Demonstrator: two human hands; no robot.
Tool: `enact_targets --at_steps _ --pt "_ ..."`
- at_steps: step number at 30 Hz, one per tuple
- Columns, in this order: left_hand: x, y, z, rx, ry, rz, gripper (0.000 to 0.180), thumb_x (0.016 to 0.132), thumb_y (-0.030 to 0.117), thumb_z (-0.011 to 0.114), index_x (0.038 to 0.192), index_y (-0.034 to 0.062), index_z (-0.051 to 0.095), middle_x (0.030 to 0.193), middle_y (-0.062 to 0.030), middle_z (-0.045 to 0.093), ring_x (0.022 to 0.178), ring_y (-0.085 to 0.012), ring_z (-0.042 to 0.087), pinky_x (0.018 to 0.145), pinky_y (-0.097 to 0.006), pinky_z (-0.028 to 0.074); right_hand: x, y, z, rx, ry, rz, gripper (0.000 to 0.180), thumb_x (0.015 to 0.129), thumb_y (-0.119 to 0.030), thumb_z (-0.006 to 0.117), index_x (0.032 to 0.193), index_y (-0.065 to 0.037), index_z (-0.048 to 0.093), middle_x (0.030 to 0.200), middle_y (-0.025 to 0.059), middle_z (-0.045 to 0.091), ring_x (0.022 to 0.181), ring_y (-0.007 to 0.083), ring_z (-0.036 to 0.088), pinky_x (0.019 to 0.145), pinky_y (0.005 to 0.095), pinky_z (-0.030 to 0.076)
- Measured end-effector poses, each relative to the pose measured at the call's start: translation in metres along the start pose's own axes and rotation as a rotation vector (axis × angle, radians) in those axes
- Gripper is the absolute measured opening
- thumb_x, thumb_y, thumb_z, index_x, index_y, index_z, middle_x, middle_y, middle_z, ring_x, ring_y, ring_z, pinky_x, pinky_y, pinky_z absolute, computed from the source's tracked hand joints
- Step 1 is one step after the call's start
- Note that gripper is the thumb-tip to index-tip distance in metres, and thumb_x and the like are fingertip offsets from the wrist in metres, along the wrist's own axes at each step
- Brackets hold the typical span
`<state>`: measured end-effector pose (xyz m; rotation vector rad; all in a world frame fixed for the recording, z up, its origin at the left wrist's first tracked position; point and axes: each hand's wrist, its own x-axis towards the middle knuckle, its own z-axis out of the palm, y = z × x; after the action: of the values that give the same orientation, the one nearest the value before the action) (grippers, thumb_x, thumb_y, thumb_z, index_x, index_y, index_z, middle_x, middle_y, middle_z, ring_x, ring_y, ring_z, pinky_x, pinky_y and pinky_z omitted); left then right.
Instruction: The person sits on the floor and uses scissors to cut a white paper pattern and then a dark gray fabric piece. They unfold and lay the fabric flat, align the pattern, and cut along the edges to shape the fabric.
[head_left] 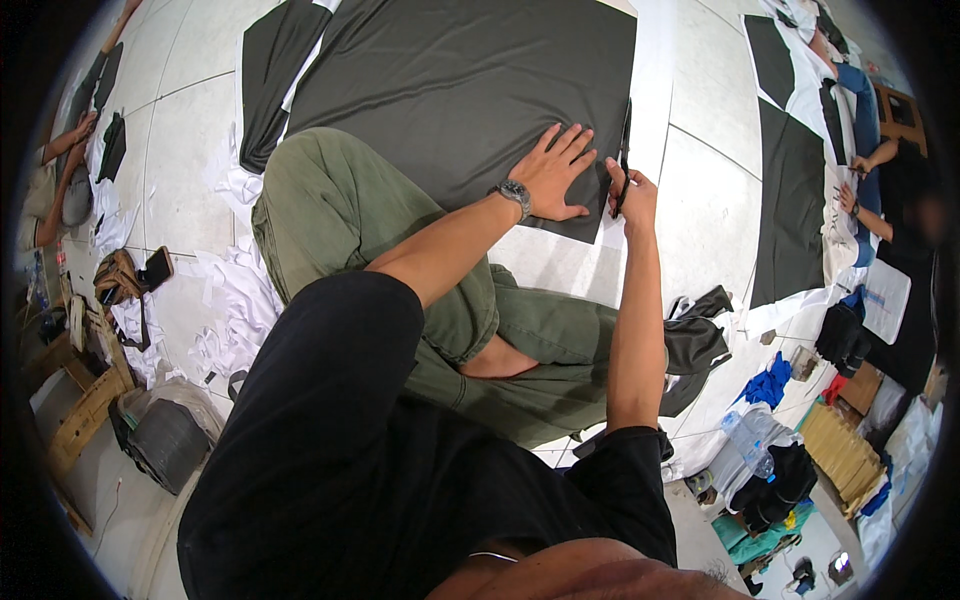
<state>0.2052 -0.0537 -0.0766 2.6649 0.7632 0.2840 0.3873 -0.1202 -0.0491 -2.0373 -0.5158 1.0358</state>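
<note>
A large dark grey cloth [450,90] lies on the floor before my crossed legs, with white material showing under its edges. My left hand [555,178], a watch on its wrist, presses flat on the cloth near its right edge, fingers spread. Just right of it, my right hand [632,196] is closed round the handles of black scissors [626,150]. The blades point away from me along the cloth's right edge. How far apart the blades stand is hard to make out.
White scraps [240,310] are heaped on the tiles at left, near a brown bag [120,275] and a phone [158,268]. Dark scraps [695,335] lie by my right knee. At right, another person works beside a dark cloth [795,200]; someone else sits far left.
</note>
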Motion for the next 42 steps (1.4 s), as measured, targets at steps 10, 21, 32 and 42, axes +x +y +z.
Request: enact_targets --at_steps 10,21,32,42 --pt "0.001 0.000 -0.002 0.005 0.002 0.001 0.096 0.082 0.068 0.063 0.152 0.0072 0.040 0.164 -0.0165 0.025 0.153 -0.0316 0.016 0.125 -0.051 0.011 0.015 -0.013 0.005 0.037 0.016 0.008 0.042 0.082 -0.034 0.084 0.087 0.002 0.063 0.057 0.0022 0.054 0.043 0.0122 0.051 0.041 0.0278 0.036" --pt "0.000 -0.001 0.000 0.028 0.027 0.021 0.094 0.081 0.067 0.063 0.149 0.0055 0.045 0.162 -0.0189 0.028 0.152 -0.0348 0.019 0.124 -0.054 0.011 0.026 -0.023 0.005 0.033 -0.007 0.009 0.038 0.083 -0.033 0.083 0.081 -0.003 0.060 0.057 0.0017 0.054 0.043 0.0106 0.050 0.039 0.0270 0.036" --pt "0.000 0.000 -0.004 0.007 -0.019 0.013 0.094 0.083 0.065 0.062 0.152 0.0044 0.039 0.164 -0.0190 0.024 0.154 -0.0341 0.015 0.125 -0.054 0.008 0.038 -0.023 0.006 -0.023 0.002 -0.015 0.041 0.082 -0.035 0.083 0.080 0.000 0.062 0.059 0.0021 0.056 0.044 0.0118 0.050 0.042 0.0283 0.037" --pt "0.000 -0.001 -0.004 -0.008 -0.030 0.020 0.094 0.084 0.064 0.062 0.152 0.0040 0.039 0.163 -0.0199 0.025 0.153 -0.0353 0.015 0.124 -0.055 0.009 0.052 -0.030 0.009 -0.052 -0.002 -0.041 0.044 0.082 -0.035 0.083 0.087 0.005 0.066 0.058 0.0037 0.055 0.045 0.0133 0.051 0.045 0.0285 0.038"
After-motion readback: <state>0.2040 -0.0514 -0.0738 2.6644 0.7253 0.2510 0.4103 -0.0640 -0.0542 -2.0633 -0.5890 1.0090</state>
